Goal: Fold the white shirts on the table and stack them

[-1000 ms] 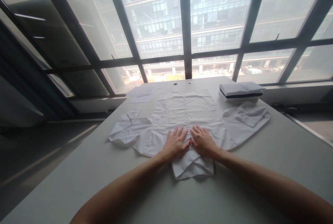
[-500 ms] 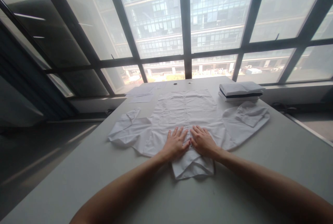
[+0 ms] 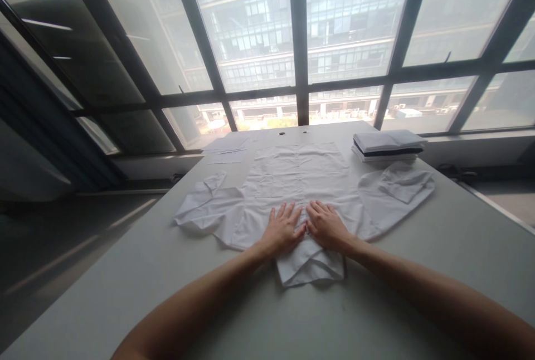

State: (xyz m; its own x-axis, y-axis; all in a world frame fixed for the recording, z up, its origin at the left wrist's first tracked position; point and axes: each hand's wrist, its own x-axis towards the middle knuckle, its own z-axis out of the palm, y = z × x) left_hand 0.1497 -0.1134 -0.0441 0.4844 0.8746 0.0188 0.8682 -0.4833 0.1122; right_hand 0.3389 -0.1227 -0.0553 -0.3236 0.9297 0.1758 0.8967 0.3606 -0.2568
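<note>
White shirt [image 3: 298, 176] laid out flat, creased and unfolded

The shirt lies in the middle of the worktop [image 3: 267, 326], its body running toward the far edge. The laying-out looks mostly done: the body is spread, with a seam [image 3: 299, 173] down its middle, and the sleeves reach out to either side. Less settled are the wrinkles across the body, the bent, rumpled left sleeve [image 3: 200, 207] and the right sleeve [image 3: 393, 193], which is doubled over at its outer end. At the near end a loose flap [image 3: 309, 271] lies puckered; whether it is the collar is unclear.

Both hands rest on the cloth just beyond that flap, palms down. The left hand [image 3: 283, 230] is flat with its fingers parted; the right hand [image 3: 326, 227] is flat too, its fingers closer together. The thumbs come close together over the seam, and whether they nip any cloth cannot be told. The left arm [image 3: 196, 298] and right arm [image 3: 418, 282] slant in from the near corners.

Beyond the right sleeve sits a stack of folded cloth [image 3: 388, 142]; at far left are sheets of paper [image 3: 228, 151], then the windows [image 3: 343, 25].
</note>
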